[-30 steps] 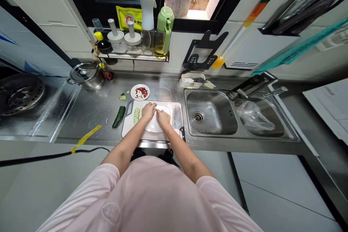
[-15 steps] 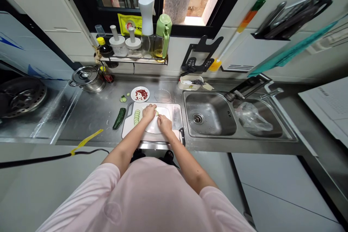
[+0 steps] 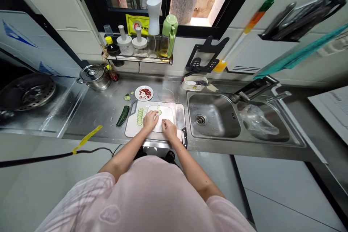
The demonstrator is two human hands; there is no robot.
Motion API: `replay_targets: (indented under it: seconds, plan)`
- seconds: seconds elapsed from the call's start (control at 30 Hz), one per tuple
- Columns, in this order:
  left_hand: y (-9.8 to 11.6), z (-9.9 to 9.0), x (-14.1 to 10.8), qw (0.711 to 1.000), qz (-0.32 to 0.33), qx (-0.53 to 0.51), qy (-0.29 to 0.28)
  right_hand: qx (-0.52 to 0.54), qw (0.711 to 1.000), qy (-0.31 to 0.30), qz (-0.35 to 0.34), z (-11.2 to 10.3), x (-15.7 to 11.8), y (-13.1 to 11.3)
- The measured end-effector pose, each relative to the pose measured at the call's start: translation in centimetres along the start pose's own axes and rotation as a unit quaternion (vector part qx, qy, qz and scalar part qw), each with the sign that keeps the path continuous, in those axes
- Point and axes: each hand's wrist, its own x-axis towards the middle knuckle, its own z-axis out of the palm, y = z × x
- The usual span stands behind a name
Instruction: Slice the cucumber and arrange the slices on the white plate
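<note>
Left hand (image 3: 150, 120) and right hand (image 3: 169, 129) lie open on the cutting board (image 3: 131, 130); a brushed knife (image 3: 184, 137) could fall.

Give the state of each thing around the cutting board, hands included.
Left hand, resting on a pale rounded sheet.
Right hand, resting on the sheet.
White plastic cutting board, under the sheet.
Dark green cucumber, cut, lying beside the board.
Pale green cucumber slices, overlapping in a row on the board.
Stainless steel pot, lid on.

Legible text: none | glossy yellow rectangular sticker (image 3: 137, 24) on window: red round emblem, print too small | white printed paper sheet (image 3: 333, 107): lines were too blurred
</note>
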Motion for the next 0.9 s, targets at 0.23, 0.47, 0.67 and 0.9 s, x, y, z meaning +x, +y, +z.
replay_targets:
  seconds: [0.23,0.47,0.67,0.9]
  plan:
    - [-1.7,-0.3,-3.9,0.999,-0.015,-0.028,0.015,0.006,1.0,0.004,-0.018,0.1,-1.4,-0.6]
    - [-5.8,-2.1,-5.8,0.993,-0.107,0.013,0.039,0.013,1.0,0.006,-0.003,-0.2,-2.7,-0.1]
    - [-8.0,-3.4,-6.4,0.981,-0.179,0.052,0.056,0.032,0.999,0.01,0.007,-0.2,-3.1,-0.1]
    - [-8.2,-3.1,-6.4,0.972,-0.218,0.071,0.058,0.039,0.999,0.008,0.015,-0.3,-3.1,-0.2]
